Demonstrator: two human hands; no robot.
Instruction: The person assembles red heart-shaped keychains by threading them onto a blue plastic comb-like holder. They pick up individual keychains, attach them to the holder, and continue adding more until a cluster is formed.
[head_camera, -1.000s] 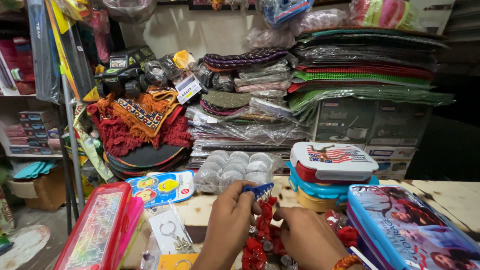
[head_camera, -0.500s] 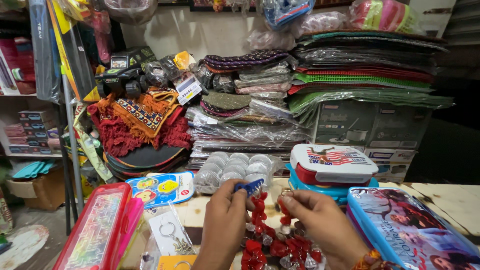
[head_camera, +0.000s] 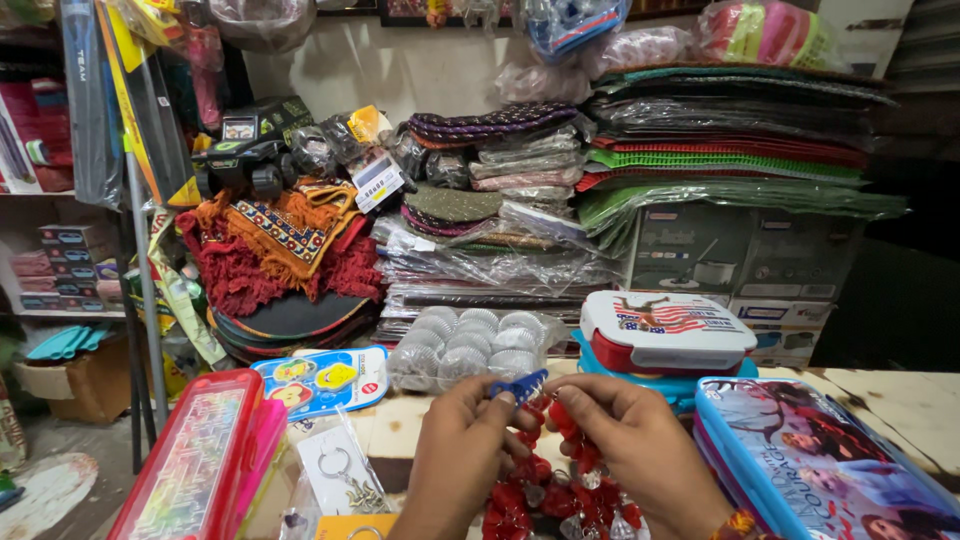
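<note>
While the stacked mats and folded textiles (head_camera: 720, 150) fill the shelf wall exactly as they did a second ago, the change at this moment lies low in the head view, where both hands have drawn together over the wooden counter (head_camera: 900, 390). At right lies a flat blue pictured case (head_camera: 830, 460), and behind it a white-lidded lunch box (head_camera: 665, 330) sits on a red and blue stack; at left a red-framed pencil box (head_camera: 190, 465) leans near a blue blister card (head_camera: 320, 380) and a packet of key rings (head_camera: 345, 480). A clear bag of round steel scrubbers (head_camera: 470, 345) rests just behind the hands. One second ago the right hand (head_camera: 635, 450) lay lower and to the right, partly out of frame; half a second ago it had risen toward the centre; now its fingertips (head_camera: 565, 395) nearly meet those of the left hand (head_camera: 465, 450). The red beaded garland (head_camera: 540, 495), with clear and silvery pieces among its red ones, hangs between the two hands down to the lower edge of the frame. The left hand pinches a small blue clip (head_camera: 520, 385) at the top of the garland, fingers closed narrowly on it, as in both earlier views. The right hand grips the strand just beside that clip, fingers curled. Judged from this convergence, the work has moved from handling the bulk of the garland to fine fingering at its upper end.
</note>
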